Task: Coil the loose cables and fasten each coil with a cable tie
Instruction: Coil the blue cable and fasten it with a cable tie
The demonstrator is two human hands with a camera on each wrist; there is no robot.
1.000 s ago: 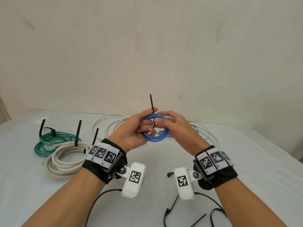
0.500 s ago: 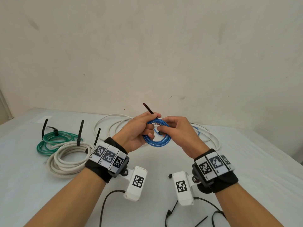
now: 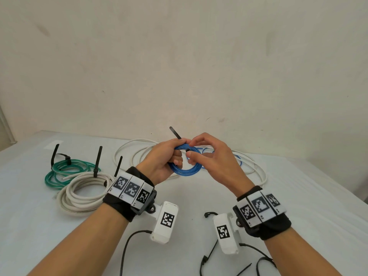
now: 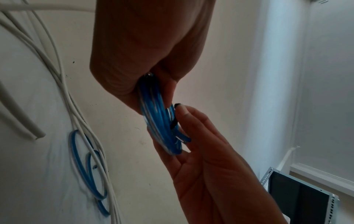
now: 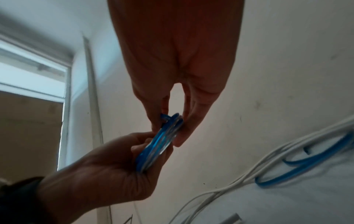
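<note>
Above the table, my left hand [image 3: 177, 156] grips a small blue cable coil [image 3: 186, 170] by its left side. A black cable tie [image 3: 175, 133] wraps the coil's top, and its tail sticks up leaning left past my left thumb. The right hand [image 3: 190, 151] pinches the tie's head against the coil between thumb and forefinger, its other fingers arched above. In the left wrist view the right thumb presses the black cable tie [image 4: 173, 124] onto the blue coil [image 4: 155, 118]. In the right wrist view the right fingers straddle the blue coil [image 5: 162, 136].
A tied green coil [image 3: 65, 172] and a tied white coil [image 3: 83, 194] lie at the left of the table [image 3: 298, 196]. A loose white cable [image 3: 256, 172] and a loose blue cable [image 3: 238, 159] lie behind my hands. Spare black ties [image 3: 209, 253] lie near the front edge.
The tie's tail has tipped from upright to leaning left. My right hand has shifted its pinch to the tie's head and its fingers have arched up.
</note>
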